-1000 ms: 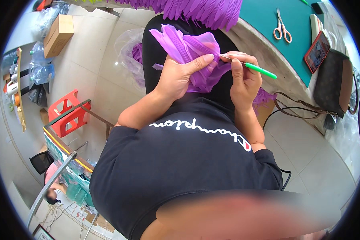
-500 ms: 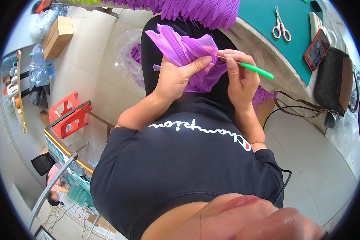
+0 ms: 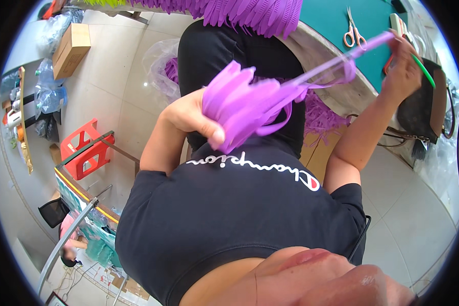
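My left hand [image 3: 196, 118] is closed around a bundle of soft, flat purple strips [image 3: 242, 104], held over my lap. From the bundle a long purple strip [image 3: 336, 62] runs taut up to the right. Its far end is pinched in my right hand [image 3: 404, 71], raised over the table's right side. The same hand also holds a thin tool with a green handle [image 3: 425, 72]. Motion blurs the bundle and the fingers of my right hand, and the tool's tip cannot be made out.
Scissors [image 3: 353, 35] lie on the green mat [image 3: 319, 13]. Many ribbed purple strips [image 3: 260, 16] hang over the table edge. Purple scraps [image 3: 319, 120] are heaped beside my legs. A brown handbag [image 3: 421, 109] lies at the right, a red stool [image 3: 86, 153] stands left.
My right hand has swung up and right, drawing a purple strip out long from the bundle. My left hand has moved down and left with the bundle.
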The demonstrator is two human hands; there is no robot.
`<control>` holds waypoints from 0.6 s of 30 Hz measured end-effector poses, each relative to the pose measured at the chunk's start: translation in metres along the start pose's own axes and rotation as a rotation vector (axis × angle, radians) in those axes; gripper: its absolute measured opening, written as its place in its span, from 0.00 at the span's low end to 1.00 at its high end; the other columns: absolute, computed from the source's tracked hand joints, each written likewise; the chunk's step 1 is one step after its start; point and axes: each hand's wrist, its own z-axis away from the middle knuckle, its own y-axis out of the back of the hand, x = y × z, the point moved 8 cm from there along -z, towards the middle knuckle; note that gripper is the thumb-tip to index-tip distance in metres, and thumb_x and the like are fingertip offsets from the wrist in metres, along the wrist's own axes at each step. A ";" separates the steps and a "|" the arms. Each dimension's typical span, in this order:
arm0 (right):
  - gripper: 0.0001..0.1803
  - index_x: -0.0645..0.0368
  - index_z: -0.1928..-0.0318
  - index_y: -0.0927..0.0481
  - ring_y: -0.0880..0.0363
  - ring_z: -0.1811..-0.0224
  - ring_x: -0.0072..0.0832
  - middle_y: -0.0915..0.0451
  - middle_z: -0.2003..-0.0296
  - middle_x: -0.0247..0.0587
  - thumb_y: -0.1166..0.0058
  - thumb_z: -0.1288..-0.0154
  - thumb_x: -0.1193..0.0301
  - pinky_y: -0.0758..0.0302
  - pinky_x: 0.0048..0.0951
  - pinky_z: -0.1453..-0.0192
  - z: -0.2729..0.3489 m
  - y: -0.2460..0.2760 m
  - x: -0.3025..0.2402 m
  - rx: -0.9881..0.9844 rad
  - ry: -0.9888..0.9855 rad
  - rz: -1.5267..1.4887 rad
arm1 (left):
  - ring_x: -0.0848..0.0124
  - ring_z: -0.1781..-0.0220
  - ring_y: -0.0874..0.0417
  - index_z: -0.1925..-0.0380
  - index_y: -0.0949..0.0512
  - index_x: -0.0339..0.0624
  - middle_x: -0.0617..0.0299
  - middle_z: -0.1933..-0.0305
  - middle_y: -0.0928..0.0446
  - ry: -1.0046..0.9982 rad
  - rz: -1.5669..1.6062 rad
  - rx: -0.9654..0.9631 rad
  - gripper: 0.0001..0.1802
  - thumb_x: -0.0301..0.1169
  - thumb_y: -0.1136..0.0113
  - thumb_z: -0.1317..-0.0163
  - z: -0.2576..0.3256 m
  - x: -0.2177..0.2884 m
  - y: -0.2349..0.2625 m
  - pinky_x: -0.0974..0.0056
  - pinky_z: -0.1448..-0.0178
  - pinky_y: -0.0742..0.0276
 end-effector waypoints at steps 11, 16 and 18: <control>0.08 0.65 0.60 0.22 0.16 0.63 0.39 0.18 0.64 0.53 0.41 0.41 0.83 0.19 0.31 0.60 0.123 -0.045 -0.145 -0.431 0.308 -0.637 | 0.72 0.73 0.19 0.70 0.23 0.35 0.59 0.73 0.20 -0.494 0.030 0.643 0.04 0.24 0.43 0.36 -0.041 0.025 0.021 0.69 0.66 0.22; 0.10 0.63 0.60 0.21 0.16 0.64 0.37 0.17 0.64 0.50 0.39 0.44 0.82 0.19 0.30 0.61 0.126 -0.049 -0.150 -0.402 0.340 -0.544 | 0.73 0.75 0.20 0.71 0.22 0.35 0.60 0.75 0.21 -0.587 -0.039 0.691 0.05 0.23 0.43 0.36 -0.044 0.028 0.018 0.70 0.68 0.22; 0.10 0.63 0.60 0.20 0.16 0.64 0.38 0.17 0.64 0.49 0.39 0.44 0.82 0.20 0.30 0.61 0.126 -0.049 -0.149 -0.399 0.346 -0.527 | 0.73 0.75 0.20 0.71 0.22 0.35 0.60 0.76 0.21 -0.598 -0.050 0.703 0.05 0.23 0.43 0.36 -0.044 0.027 0.017 0.70 0.68 0.22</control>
